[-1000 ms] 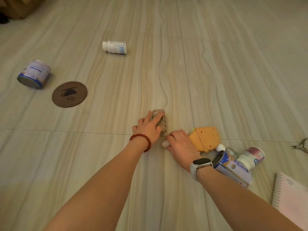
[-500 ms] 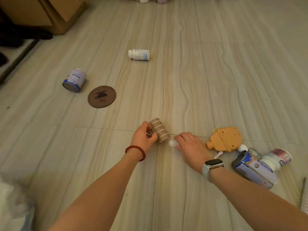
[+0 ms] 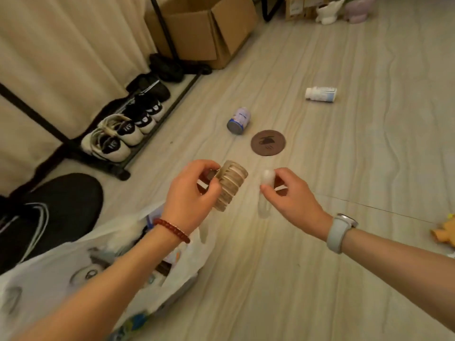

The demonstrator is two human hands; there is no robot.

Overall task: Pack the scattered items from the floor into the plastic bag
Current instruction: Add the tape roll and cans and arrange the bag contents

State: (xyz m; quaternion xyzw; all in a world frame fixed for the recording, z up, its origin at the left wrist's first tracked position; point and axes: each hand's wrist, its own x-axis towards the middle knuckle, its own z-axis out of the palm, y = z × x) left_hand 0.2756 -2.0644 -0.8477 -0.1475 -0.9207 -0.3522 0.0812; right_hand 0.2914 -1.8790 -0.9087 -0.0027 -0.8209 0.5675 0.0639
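Plastic bag (image 3: 73,262), white and crumpled, lies nearest us at the lower left on the pale wood-grain floor (image 3: 320,279), its mouth open with several packed items showing inside. Above it our left hand (image 3: 192,198) curls round a ribbed brown hair claw clip (image 3: 230,184), held off the floor, while our right hand (image 3: 289,195) pinches a small white translucent object (image 3: 267,178) between thumb and fingertips; we cannot tell what it is. Further out a round brown coaster (image 3: 268,143) lies flat, with a small tin can (image 3: 238,120) on its side just beyond and a white pill bottle (image 3: 320,94) lying well apart to the right. An orange plush toy (image 3: 444,233) peeks in at the right edge. Along the left a black rack (image 3: 147,143) holds sneakers (image 3: 115,141) before a cream curtain (image 3: 61,57), and a cardboard box (image 3: 204,28) stands farthest back. Half a second ago both hands were down at the floor picking these two things up; now they are raised, and our view has swung left, bringing the bag and rack into sight.
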